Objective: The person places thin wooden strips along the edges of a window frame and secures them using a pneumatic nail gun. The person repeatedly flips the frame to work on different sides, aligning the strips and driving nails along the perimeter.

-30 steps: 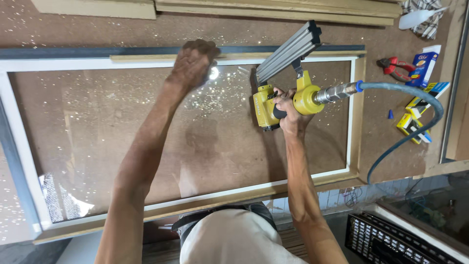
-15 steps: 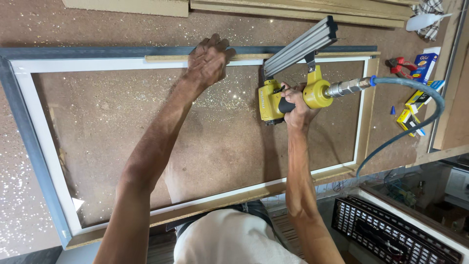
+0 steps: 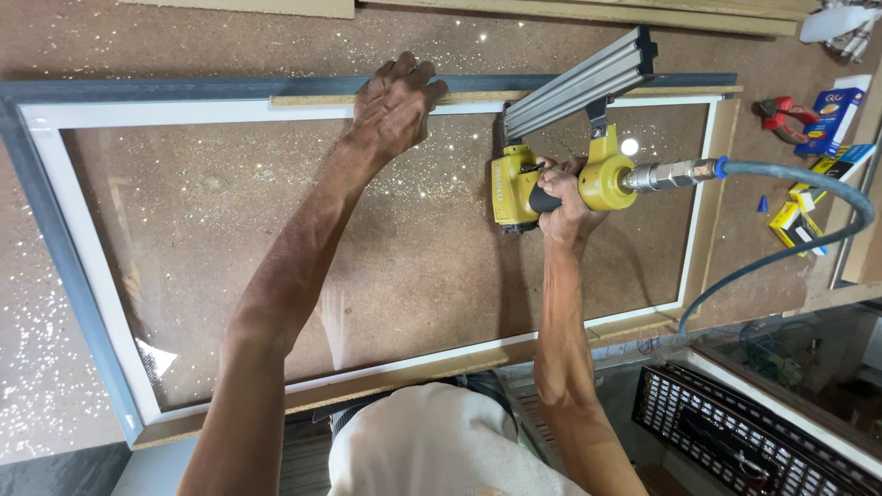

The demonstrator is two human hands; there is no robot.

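Nearest me, the frame's (image 3: 92, 303) lower rail runs across just above my shirt, and a glass pane (image 3: 413, 257) lies inside it on the speckled brown worktop (image 3: 184, 46). My right hand (image 3: 562, 197) is wrapped tight round the grip of the yellow pneumatic nail gun (image 3: 551, 174), its silver magazine slanting up toward 1 o'clock and crossing the top rail. A blue air hose (image 3: 808, 184) leaves the gun at 3 o'clock and loops back down. Farther off, at 11 o'clock from the gun, my left hand (image 3: 395, 106) presses down with fingers curled on a thin wooden strip (image 3: 478, 95) along the top rail. Red pliers (image 3: 779, 115) and small boxes (image 3: 827, 119) lie well apart at 2 o'clock.
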